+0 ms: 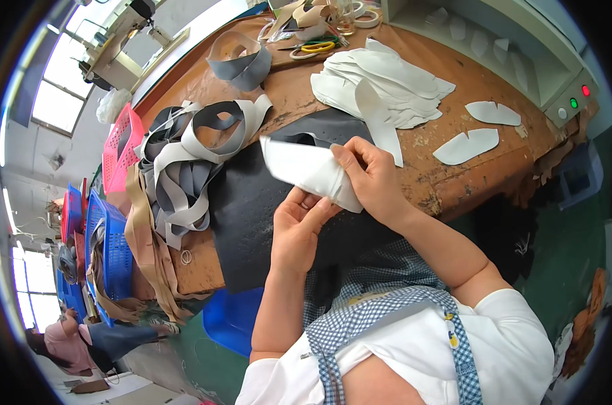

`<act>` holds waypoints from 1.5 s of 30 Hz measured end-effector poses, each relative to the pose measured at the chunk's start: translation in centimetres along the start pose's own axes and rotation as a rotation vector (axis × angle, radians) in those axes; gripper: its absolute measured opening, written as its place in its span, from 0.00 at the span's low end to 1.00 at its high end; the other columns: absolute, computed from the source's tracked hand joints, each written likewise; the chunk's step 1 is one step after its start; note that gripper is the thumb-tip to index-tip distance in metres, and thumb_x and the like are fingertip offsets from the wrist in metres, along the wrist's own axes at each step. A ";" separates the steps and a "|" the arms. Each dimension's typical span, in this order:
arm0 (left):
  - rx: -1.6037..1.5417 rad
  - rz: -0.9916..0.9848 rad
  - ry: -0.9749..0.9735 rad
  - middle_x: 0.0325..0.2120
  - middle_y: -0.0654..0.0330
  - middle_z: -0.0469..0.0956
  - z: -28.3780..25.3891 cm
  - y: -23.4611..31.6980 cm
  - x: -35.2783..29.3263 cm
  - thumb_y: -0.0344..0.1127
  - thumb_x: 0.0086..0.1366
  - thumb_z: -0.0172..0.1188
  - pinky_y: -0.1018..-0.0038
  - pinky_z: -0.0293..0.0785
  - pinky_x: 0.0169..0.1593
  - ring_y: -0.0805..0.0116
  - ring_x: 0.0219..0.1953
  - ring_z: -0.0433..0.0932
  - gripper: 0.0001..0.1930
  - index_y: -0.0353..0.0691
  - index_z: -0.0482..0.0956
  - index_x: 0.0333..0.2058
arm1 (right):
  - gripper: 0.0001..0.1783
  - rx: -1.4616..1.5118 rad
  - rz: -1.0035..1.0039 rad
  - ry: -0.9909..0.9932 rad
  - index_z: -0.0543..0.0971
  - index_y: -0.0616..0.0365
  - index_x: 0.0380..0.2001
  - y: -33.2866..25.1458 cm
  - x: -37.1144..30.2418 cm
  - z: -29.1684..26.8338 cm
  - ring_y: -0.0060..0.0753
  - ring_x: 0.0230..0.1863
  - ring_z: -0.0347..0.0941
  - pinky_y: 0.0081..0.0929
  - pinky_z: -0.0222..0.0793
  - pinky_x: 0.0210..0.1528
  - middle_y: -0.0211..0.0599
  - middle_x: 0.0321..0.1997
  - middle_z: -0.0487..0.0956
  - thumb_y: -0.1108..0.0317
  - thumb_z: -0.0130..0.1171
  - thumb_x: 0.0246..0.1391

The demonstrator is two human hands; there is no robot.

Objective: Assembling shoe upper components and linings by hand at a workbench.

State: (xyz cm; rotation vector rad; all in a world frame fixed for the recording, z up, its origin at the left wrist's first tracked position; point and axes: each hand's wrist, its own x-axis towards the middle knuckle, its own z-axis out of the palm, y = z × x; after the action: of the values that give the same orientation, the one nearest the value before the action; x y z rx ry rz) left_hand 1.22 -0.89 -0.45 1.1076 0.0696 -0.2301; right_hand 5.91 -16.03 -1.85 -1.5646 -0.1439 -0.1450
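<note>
Both my hands grip one white cut piece of leather-like material (304, 165), held above a black mat (245, 216). My left hand (299, 226) pinches its lower edge between thumb and fingers. On the right end, my right hand (372, 177) presses with the thumb on top, its other fingers curled behind. A seam or folded strip crosses the piece between the two hands. Just beyond my right hand lies a heap of similar white pieces (387, 81), and one long white strip (379, 121) hangs from it toward me.
Two loose white pieces (467, 146) lie at the right, beside a grey machine housing (556, 88) with coloured buttons. Grey and white strips (184, 162) pile up at the left, near tan strips (144, 229) and a blue basket (117, 250). Yellow-handled scissors (317, 47) lie farther back. Another person (69, 341) is at far left.
</note>
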 end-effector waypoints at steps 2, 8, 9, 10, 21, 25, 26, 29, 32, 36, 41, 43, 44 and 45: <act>0.033 0.093 0.032 0.47 0.58 0.77 0.7 -0.7 -0.5 0.25 0.63 0.64 0.74 0.73 0.56 0.69 0.49 0.77 0.22 0.28 0.70 0.55 | 0.19 -0.142 -0.040 0.126 0.73 0.62 0.24 -0.7 -0.5 0.9 0.12 0.21 0.60 0.19 0.58 0.23 0.25 0.16 0.68 0.60 0.55 0.67; 0.063 0.173 0.159 0.41 0.59 0.80 0.4 -2.1 -0.4 0.26 0.66 0.63 0.77 0.75 0.48 0.74 0.40 0.79 0.16 0.28 0.75 0.51 | 0.23 -0.170 -0.138 0.127 0.70 0.60 0.22 1.0 -1.0 1.6 0.13 0.20 0.58 0.21 0.57 0.21 0.24 0.15 0.65 0.57 0.51 0.69; 0.021 0.159 0.143 0.39 0.59 0.81 0.0 -2.1 -0.4 0.26 0.66 0.63 0.77 0.76 0.46 0.74 0.39 0.80 0.15 0.28 0.76 0.50 | 0.23 -0.169 -0.136 0.130 0.70 0.60 0.22 1.1 -0.9 1.5 0.13 0.20 0.58 0.21 0.57 0.21 0.24 0.15 0.65 0.57 0.51 0.69; -0.021 0.146 0.124 0.38 0.59 0.82 -0.2 -2.0 -0.2 0.26 0.66 0.62 0.77 0.77 0.45 0.74 0.38 0.80 0.14 0.28 0.77 0.49 | 0.23 0.008 -0.045 0.067 0.70 0.60 0.22 1.1 -0.6 1.4 0.12 0.21 0.58 0.21 0.57 0.22 0.22 0.16 0.66 0.57 0.51 0.69; -0.258 -0.017 0.143 0.40 0.58 0.82 -1.6 -1.0 -0.6 0.35 0.69 0.61 0.73 0.78 0.48 0.70 0.42 0.81 0.15 0.31 0.76 0.49 | 0.16 0.099 0.024 -0.283 0.74 0.61 0.25 0.9 -2.1 -1.0 0.10 0.25 0.61 0.19 0.60 0.26 0.21 0.20 0.70 0.63 0.59 0.64; -0.240 -0.060 0.165 0.40 0.60 0.82 -3.1 -1.4 -0.2 0.41 0.69 0.60 0.77 0.77 0.45 0.73 0.40 0.81 0.16 0.35 0.77 0.46 | 0.18 -0.215 -0.212 -0.188 0.74 0.62 0.21 0.9 -2.3 -0.8 0.11 0.20 0.57 0.21 0.55 0.20 0.22 0.14 0.67 0.62 0.64 0.60; -0.240 -0.037 0.202 0.40 0.60 0.82 -3.0 -1.4 -0.1 0.42 0.69 0.61 0.78 0.77 0.44 0.74 0.40 0.81 0.15 0.35 0.77 0.46 | 0.19 -0.314 -0.373 -0.131 0.73 0.63 0.20 1.2 -2.3 -0.8 0.12 0.19 0.55 0.21 0.53 0.18 0.23 0.13 0.66 0.62 0.65 0.60; -0.250 -0.016 0.218 0.39 0.60 0.83 -3.1 -1.5 0.2 0.42 0.69 0.61 0.79 0.77 0.43 0.75 0.39 0.81 0.15 0.35 0.78 0.45 | 0.19 -0.008 -0.015 -0.273 0.74 0.63 0.22 1.0 -2.4 -0.9 0.12 0.19 0.58 0.21 0.55 0.19 0.27 0.14 0.68 0.62 0.65 0.59; -0.220 0.017 0.217 0.41 0.58 0.82 -4.3 -1.6 0.2 0.42 0.69 0.60 0.77 0.77 0.43 0.72 0.40 0.81 0.16 0.34 0.77 0.47 | 0.17 0.068 0.009 -0.357 0.75 0.62 0.23 0.9 -2.9 -0.9 0.12 0.20 0.60 0.20 0.58 0.21 0.28 0.17 0.71 0.63 0.63 0.61; -0.173 0.126 0.166 0.45 0.48 0.80 -2.0 1.3 -0.6 0.38 0.71 0.57 0.66 0.78 0.49 0.58 0.44 0.82 0.20 0.28 0.71 0.53 | 0.15 0.013 -0.173 -0.462 0.77 0.61 0.26 1.0 -3.6 -2.1 0.15 0.24 0.67 0.19 0.63 0.26 0.29 0.23 0.76 0.63 0.59 0.64; -0.489 0.044 -0.263 0.39 0.36 0.79 -3.1 3.4 -4.4 0.33 0.66 0.59 0.64 0.85 0.24 0.49 0.31 0.85 0.33 0.20 0.55 0.62 | 0.17 0.135 -0.011 -0.053 0.77 0.60 0.42 0.4 -0.7 -5.7 0.27 0.42 0.78 0.24 0.72 0.45 0.36 0.36 0.81 0.58 0.45 0.71; -0.532 -0.062 -0.366 0.29 0.33 0.79 -2.2 4.2 -5.3 0.27 0.60 0.60 0.64 0.80 0.14 0.50 0.17 0.80 0.35 0.17 0.54 0.60 | 0.25 0.131 -0.098 -0.098 0.75 0.60 0.50 0.3 1.3 -5.7 0.31 0.54 0.74 0.30 0.67 0.56 0.42 0.49 0.79 0.50 0.36 0.73; -0.557 -0.114 -0.443 0.25 0.32 0.78 -1.6 4.4 -4.8 0.26 0.58 0.60 0.65 0.77 0.11 0.51 0.12 0.78 0.35 0.16 0.54 0.60 | 0.36 0.478 0.151 -0.316 0.72 0.59 0.55 0.8 1.1 -5.3 0.34 0.61 0.69 0.35 0.60 0.62 0.44 0.58 0.75 0.39 0.29 0.70; -0.630 -0.064 -0.548 0.22 0.40 0.77 -0.1 4.4 -4.5 0.14 0.63 0.47 0.76 0.76 0.11 0.55 0.10 0.78 0.17 0.19 0.60 0.51 | 0.45 0.717 0.300 -0.590 0.73 0.60 0.55 1.3 0.8 -4.7 0.36 0.60 0.70 0.36 0.65 0.58 0.43 0.59 0.75 0.29 0.27 0.64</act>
State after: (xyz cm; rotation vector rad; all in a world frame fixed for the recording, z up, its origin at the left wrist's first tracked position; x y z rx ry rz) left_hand -2.25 1.78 4.11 0.3910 -0.2957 -0.5216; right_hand 6.96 -20.75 -3.00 -0.8546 -0.3741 0.5582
